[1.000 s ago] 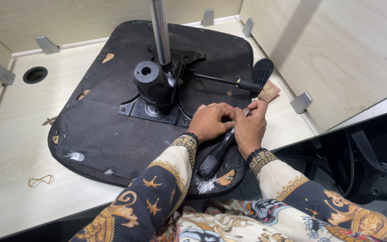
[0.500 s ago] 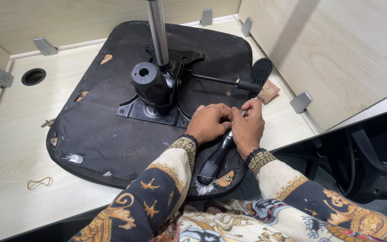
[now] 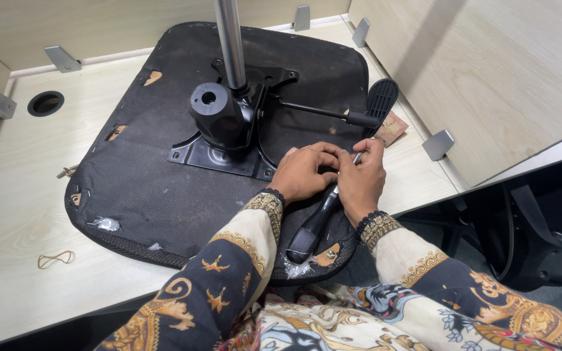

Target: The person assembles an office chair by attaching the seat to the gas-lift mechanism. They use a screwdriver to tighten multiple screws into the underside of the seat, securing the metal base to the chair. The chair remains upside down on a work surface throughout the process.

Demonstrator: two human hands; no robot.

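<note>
An upturned black chair seat (image 3: pixel 138 188) lies on the pale wooden desk. A black metal mechanism (image 3: pixel 222 123) with a shiny cylinder (image 3: pixel 231 39) and a paddle lever (image 3: pixel 380 97) is bolted to it. Both my hands meet at the seat's right front part. My right hand (image 3: pixel 361 181) pinches the metal shaft of a screwdriver, whose black handle (image 3: pixel 310 231) points back toward me. My left hand (image 3: pixel 302 172) has its fingers curled against the same shaft, right beside the right hand. The tip is hidden under my fingers.
A rubber band (image 3: pixel 55 259) lies at the desk's left front. A round cable hole (image 3: pixel 45 103) sits at the back left. Metal brackets (image 3: pixel 438 143) line the wooden partition walls. A small brown card (image 3: pixel 391 128) lies by the lever. A black chair (image 3: pixel 541 240) stands right of the desk.
My hands have stayed together on the screwdriver with only small finger shifts. The view has tilted slightly, nothing else has moved.
</note>
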